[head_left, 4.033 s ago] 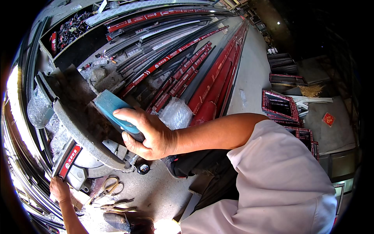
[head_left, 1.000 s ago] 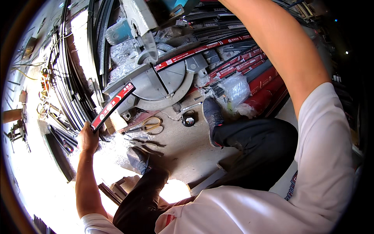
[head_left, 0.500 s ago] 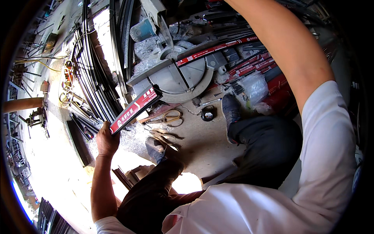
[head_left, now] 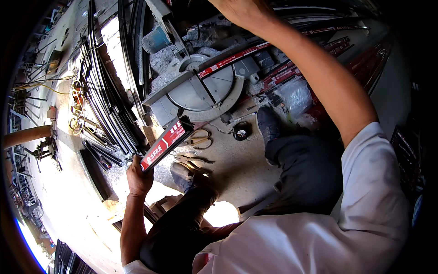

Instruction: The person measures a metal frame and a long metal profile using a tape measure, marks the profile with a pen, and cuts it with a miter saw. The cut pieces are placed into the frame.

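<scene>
My left hand [head_left: 139,178] is closed round the near end of a short cut length of dark metal profile [head_left: 165,141], faced with red printed film. The piece is tilted, its far end open and close to the front rim of a miter saw's round table [head_left: 200,91]. Along the saw's fence lies a longer red-filmed profile [head_left: 232,59], its end near the table's slot. My right arm reaches over to the top edge of the picture, where my right hand [head_left: 244,10] is partly cut off. Its fingers are hidden, so I cannot see what they touch.
Dark profiles [head_left: 107,86] lie in a long bundle at left. A tape measure [head_left: 241,131] and scissors [head_left: 200,139] are on the floor by my shoes. Clear plastic wrap [head_left: 294,98] sits at right beside red-filmed profiles. Another person's forearm [head_left: 28,136] enters at far left.
My left hand has moved right and nearer to me with the short profile. The back of my right hand now shows at the top edge, as that arm has shifted left in the picture.
</scene>
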The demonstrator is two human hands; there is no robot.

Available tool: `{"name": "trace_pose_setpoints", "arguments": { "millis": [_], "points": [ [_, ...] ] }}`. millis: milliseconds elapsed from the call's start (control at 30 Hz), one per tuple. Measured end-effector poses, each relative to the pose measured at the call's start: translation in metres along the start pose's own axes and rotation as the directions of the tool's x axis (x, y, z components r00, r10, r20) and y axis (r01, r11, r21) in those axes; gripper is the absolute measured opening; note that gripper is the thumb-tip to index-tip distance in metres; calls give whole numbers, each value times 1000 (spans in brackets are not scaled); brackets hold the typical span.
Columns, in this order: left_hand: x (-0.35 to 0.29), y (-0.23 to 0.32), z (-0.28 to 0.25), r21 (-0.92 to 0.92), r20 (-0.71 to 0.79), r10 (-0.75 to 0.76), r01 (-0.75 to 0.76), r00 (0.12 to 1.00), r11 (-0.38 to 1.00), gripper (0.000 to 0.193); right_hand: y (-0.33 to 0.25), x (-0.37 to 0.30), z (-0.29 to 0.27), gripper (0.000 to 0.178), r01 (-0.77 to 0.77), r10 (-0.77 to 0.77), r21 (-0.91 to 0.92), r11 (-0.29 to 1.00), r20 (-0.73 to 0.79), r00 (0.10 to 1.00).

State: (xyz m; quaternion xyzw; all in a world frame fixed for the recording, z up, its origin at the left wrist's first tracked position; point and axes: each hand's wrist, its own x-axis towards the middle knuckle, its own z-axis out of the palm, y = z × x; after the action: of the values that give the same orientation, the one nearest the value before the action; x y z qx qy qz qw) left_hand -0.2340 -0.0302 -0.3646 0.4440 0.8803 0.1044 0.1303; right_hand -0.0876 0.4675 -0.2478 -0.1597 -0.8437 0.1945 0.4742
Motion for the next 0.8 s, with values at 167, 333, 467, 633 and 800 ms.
{"name": "trace_pose_setpoints", "arguments": {
  "millis": [167,333,467,633,800],
  "points": [
    [14,18,22,-103,47,44,-39,998,994,31,-47,-116,-59,11,-94,-22,364,927,304,953],
    [12,24,44,-145,137,52,-32,989,989,34,-49,-149,-52,29,-285,-111,470,836,652,750],
    [11,27,50,-172,173,83,-53,981,984,34,-49,-165,-34,29,-318,-165,551,772,656,737],
    [16,34,54,-223,202,71,-25,977,974,30,-44,-172,-32,22,-454,-130,518,725,750,648],
    [16,34,58,-255,230,42,18,972,967,27,-44,-174,-39,14,-522,-95,477,707,796,598]
  ]
}}
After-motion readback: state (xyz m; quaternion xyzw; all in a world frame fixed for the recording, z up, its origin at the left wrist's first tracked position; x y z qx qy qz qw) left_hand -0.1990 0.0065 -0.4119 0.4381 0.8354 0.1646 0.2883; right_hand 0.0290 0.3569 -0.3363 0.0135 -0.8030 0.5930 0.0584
